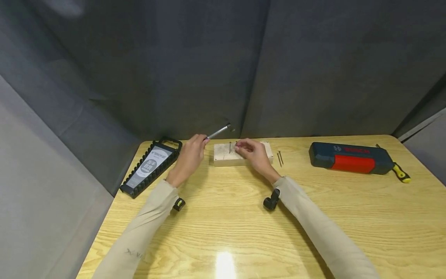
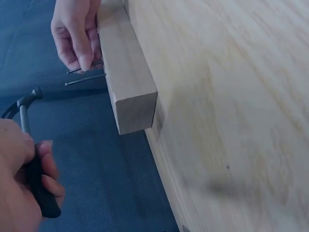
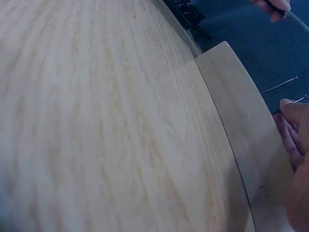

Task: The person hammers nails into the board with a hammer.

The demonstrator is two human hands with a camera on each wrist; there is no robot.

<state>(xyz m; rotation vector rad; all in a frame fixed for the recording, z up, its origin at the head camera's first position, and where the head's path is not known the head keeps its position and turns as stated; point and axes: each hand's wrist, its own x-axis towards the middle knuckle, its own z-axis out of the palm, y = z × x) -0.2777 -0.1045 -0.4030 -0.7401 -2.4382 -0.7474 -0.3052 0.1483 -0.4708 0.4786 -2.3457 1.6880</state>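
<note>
My left hand grips a small claw hammer by its dark handle, the head raised above and left of the pinched nail. With thumb and fingers, my right hand pinches a nail upright at the top of a pale wooden block. A second nail stands up from the block just left of those fingers, untouched. In the right wrist view the pinched nail's head shows past the thumb; its tip is hidden by the fingers.
Two loose nails lie right of the block. A black wrench rack stands at the left. At the right are a dark blue and red tool case and a yellow-black screwdriver handle. A dark curtain hangs behind the table.
</note>
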